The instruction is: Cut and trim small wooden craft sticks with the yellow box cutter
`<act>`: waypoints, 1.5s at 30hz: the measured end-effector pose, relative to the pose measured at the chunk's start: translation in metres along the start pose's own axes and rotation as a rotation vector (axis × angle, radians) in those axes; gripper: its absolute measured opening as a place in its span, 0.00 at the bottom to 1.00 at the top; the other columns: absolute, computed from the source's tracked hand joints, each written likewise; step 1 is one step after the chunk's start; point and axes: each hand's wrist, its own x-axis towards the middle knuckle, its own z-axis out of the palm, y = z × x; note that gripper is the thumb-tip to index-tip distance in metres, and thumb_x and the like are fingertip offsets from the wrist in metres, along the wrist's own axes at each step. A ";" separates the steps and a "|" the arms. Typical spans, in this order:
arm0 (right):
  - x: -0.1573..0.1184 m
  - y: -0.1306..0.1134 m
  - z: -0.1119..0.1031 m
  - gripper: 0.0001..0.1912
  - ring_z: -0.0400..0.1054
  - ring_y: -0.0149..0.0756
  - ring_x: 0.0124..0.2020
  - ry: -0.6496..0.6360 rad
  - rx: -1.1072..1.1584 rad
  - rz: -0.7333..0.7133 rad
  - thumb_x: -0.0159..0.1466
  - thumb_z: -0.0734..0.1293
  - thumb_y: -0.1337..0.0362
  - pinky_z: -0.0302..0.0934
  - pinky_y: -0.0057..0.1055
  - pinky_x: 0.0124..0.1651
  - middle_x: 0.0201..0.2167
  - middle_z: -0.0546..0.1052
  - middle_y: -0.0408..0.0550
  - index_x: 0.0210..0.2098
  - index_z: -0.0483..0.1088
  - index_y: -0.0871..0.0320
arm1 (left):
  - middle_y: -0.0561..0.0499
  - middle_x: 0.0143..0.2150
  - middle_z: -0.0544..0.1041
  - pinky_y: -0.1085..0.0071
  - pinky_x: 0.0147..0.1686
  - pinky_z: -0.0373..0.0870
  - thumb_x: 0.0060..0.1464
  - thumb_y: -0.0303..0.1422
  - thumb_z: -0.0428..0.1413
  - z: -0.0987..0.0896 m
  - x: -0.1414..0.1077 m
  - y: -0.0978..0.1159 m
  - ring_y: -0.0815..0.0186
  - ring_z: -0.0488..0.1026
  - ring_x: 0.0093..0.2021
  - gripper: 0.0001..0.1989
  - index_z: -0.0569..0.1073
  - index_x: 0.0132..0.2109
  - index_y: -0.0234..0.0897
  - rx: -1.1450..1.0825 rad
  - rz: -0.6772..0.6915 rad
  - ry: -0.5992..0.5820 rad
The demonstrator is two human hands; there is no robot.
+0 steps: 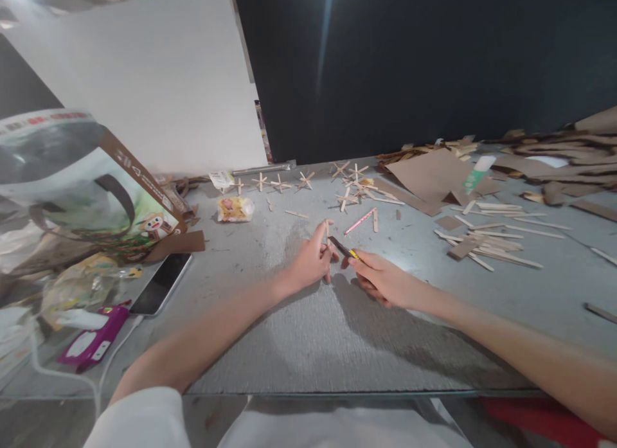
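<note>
Between the fingers of my left hand (312, 260) a short wooden stick (328, 231) stands upright. My right hand (383, 277) is wrapped round a utility knife (343, 247) with a dark blade and a yellow part near the grip. The blade points left and its tip is close to the stick; whether they touch I cannot tell. Just beyond my hands lie a pink patterned pencil-like stick (360, 222) and a short wooden piece (375, 220). Farther back several star-shaped pieces of crossed sticks (305, 180) rest on the table.
Loose wooden sticks (501, 245) and brown cardboard (429, 178) lie at the right, with a green-and-white tube (479, 174). A small yellow packet (235, 209) is back left. A phone (162, 284), purple device (96, 335), white cable (116, 351) and large printed bag (110, 191) occupy the left.
</note>
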 end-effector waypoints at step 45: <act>-0.006 -0.041 -0.021 0.11 0.42 0.23 0.13 -0.019 -0.061 0.189 0.77 0.55 0.55 0.39 0.20 0.11 0.22 0.57 0.34 0.44 0.64 0.52 | 0.55 0.34 0.81 0.80 0.20 0.69 0.68 0.26 0.49 -0.001 0.004 -0.007 0.75 0.72 0.15 0.30 0.53 0.73 0.44 -0.007 -0.008 -0.015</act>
